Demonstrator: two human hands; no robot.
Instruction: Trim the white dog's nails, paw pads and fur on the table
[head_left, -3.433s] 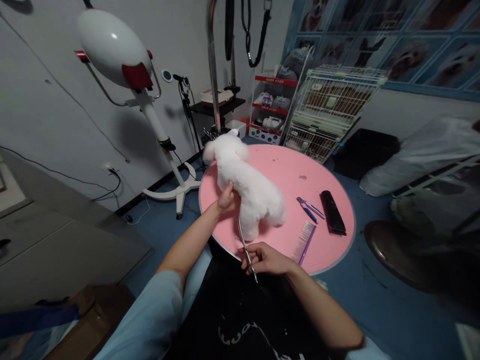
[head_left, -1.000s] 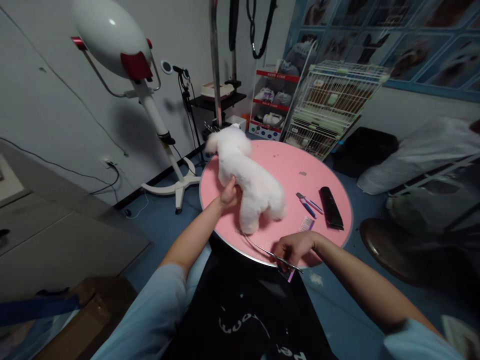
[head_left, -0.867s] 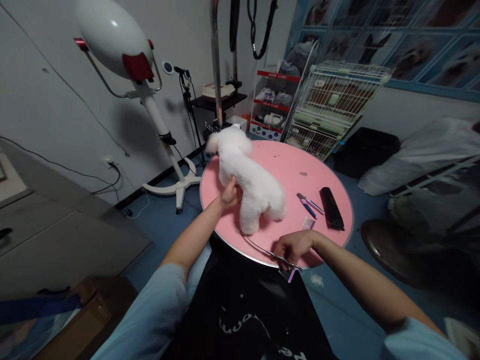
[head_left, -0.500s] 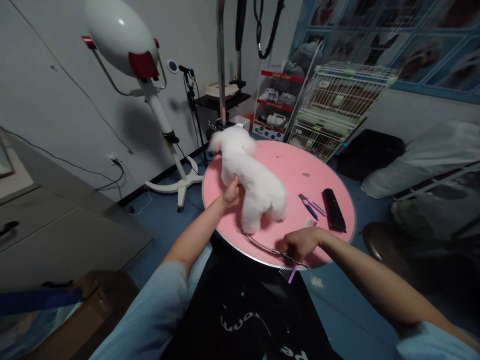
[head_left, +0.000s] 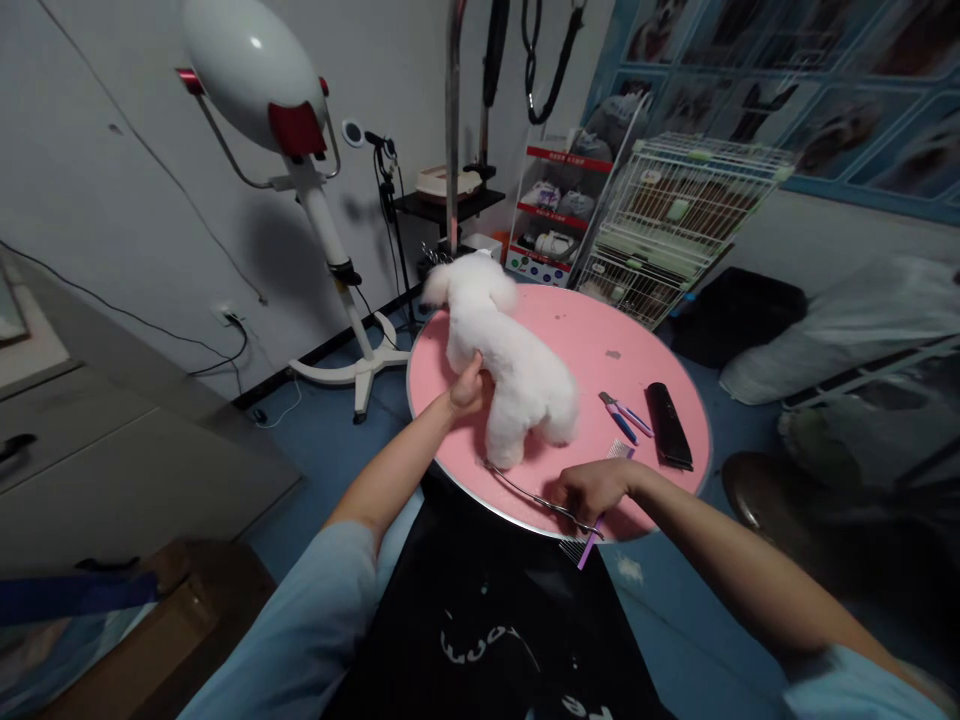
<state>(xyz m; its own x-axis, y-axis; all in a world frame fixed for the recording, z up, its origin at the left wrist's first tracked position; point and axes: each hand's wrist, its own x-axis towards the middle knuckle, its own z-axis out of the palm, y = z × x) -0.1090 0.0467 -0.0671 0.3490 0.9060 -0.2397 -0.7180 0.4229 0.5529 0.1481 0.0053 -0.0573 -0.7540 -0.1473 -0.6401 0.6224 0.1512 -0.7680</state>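
Note:
A small white fluffy dog (head_left: 517,365) stands on the round pink table (head_left: 577,325), its rear toward me and its head turned to the far left. My left hand (head_left: 471,387) grips the dog's left side, thumb on the flank and the other fingers hidden under the belly. Curved scissors (head_left: 525,493) are in my closed right hand (head_left: 589,490), their tips beside the dog's hind paw. Beneath that hand a purple-backed metal comb (head_left: 589,545) reaches past the table's edge; whether the hand touches it I cannot tell.
On the table's right lie nail clippers (head_left: 622,415) and a black case-like object (head_left: 669,425). A metal post (head_left: 453,130) rises behind the dog. A white stand dryer (head_left: 255,80) is at the left, wire cages (head_left: 675,210) at the back right.
My right hand and the scissors have shifted slightly left, and the scissor tips stay near the hind paw. My left hand keeps its hold on the dog. The view has tilted slightly.

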